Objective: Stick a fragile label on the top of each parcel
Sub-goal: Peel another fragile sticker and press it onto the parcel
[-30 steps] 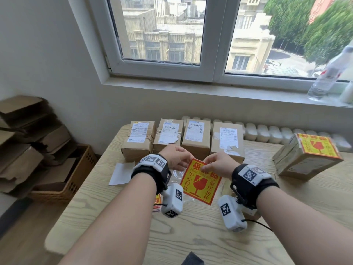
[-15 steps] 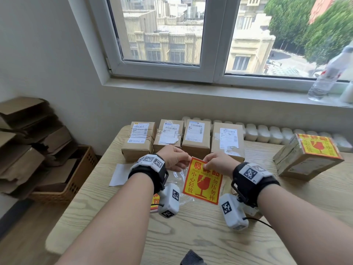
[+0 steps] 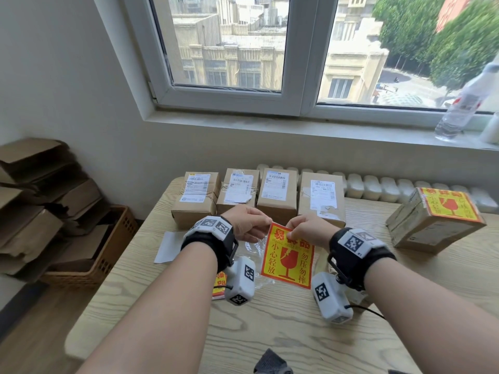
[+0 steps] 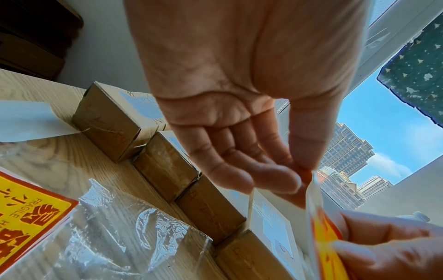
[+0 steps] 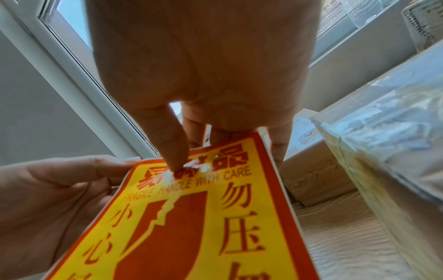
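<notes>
A yellow and red fragile label (image 3: 288,256) (image 5: 191,217) hangs above the table, held at its top edge by both hands. My left hand (image 3: 249,222) (image 4: 242,136) pinches its top left corner, where a thin backing sheet (image 4: 311,199) parts from the label. My right hand (image 3: 307,229) (image 5: 203,94) pinches the top edge, thumb on the printed face. Several brown parcels (image 3: 274,194) (image 4: 165,166) with white shipping labels stand in a row behind the hands. Another parcel (image 3: 434,218) at the right carries a fragile label on top.
A stack of fragile labels (image 3: 219,286) (image 4: 28,221) and crumpled clear plastic wrap (image 4: 134,233) lie on the wooden table (image 3: 270,327) under my left wrist. A white sheet (image 3: 169,247) lies left. A basket of cardboard (image 3: 89,255) stands on the floor; a bottle (image 3: 464,103) on the sill.
The label has swung from tilted to hanging nearly straight. Both hands have shifted slightly away from me, towards the parcel row, still holding its top edge.
</notes>
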`<state>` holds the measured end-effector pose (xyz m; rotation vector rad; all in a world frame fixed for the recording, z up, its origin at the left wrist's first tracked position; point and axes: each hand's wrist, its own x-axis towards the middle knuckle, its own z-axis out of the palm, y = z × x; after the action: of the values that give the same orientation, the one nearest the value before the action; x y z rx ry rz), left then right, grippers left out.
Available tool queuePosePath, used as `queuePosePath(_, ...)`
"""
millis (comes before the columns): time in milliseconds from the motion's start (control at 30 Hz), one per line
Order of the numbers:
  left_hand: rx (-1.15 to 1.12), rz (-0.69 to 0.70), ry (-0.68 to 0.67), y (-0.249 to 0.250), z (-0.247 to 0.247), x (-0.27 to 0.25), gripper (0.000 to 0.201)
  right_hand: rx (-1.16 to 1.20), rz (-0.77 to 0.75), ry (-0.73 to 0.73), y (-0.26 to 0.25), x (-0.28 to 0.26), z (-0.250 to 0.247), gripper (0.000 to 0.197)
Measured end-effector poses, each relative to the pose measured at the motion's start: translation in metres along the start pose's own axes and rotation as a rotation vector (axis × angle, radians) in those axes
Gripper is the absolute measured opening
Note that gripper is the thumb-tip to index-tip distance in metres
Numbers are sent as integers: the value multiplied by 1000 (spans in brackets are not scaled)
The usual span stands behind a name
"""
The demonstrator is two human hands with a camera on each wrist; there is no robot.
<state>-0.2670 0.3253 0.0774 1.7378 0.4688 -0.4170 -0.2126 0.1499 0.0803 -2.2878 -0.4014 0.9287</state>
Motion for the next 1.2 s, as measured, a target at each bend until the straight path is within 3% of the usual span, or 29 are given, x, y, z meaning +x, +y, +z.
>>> queuePosePath(533,21,-64,-18,3,8,-6,13,-33,-36,-23,4,0,5,20)
queuePosePath(700,18,-67,-5,2,8,-6,13,-40,-54,-12,6,2,3,11)
queuePosePath(733,5,-71,1,3,8,-6,14,-21,-77,4,7,3,4,5)
queuePosePath(867,-57,-95,21,5,8,-5,17,26,-275,273,8,6,5,33)
queuePosePath(933,-105,-105,23,7,8,-5,19,67,-352,348,2,6,5,29)
queuePosePath(1200,-181,-112,70,8,11,2,14,76,-395,314,-6,7,12,24)
